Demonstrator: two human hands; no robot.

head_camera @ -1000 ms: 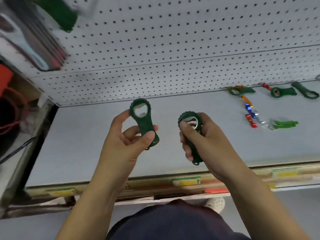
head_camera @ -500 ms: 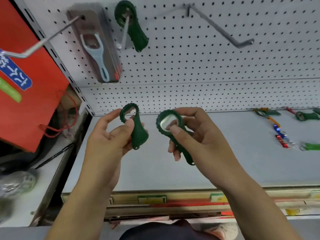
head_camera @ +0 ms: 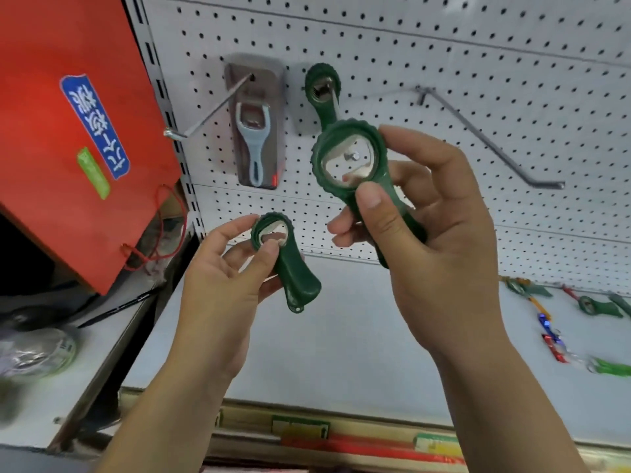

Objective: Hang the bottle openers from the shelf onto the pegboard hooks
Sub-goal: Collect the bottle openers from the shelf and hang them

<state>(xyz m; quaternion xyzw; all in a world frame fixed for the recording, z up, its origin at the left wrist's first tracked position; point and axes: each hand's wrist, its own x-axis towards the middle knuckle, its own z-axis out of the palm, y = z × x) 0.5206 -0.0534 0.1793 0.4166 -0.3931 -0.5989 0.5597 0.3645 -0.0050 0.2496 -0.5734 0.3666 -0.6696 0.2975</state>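
My right hand (head_camera: 433, 240) grips a dark green bottle opener (head_camera: 348, 158) by its handle, raised so the tip of a pegboard hook shows through its round head. Behind it another green opener (head_camera: 322, 92) hangs on that same hook. My left hand (head_camera: 222, 285) holds a second green opener (head_camera: 290, 271) lower down, thumb on its head, handle pointing down to the right. Several more openers (head_camera: 597, 305) lie on the grey shelf (head_camera: 341, 336) at the far right.
A packaged light-blue opener (head_camera: 254, 138) hangs on the pegboard (head_camera: 444, 63) behind a bare hook (head_camera: 205, 110). Another bare hook (head_camera: 495, 141) sticks out at the right. A red bag (head_camera: 61, 131) hangs at the left. Small red and blue items (head_camera: 549, 336) lie on the shelf.
My right hand has risen with its opener up to the hook that holds the hanging green opener. My left hand stays lower with its opener. The view has tilted up toward the pegboard.
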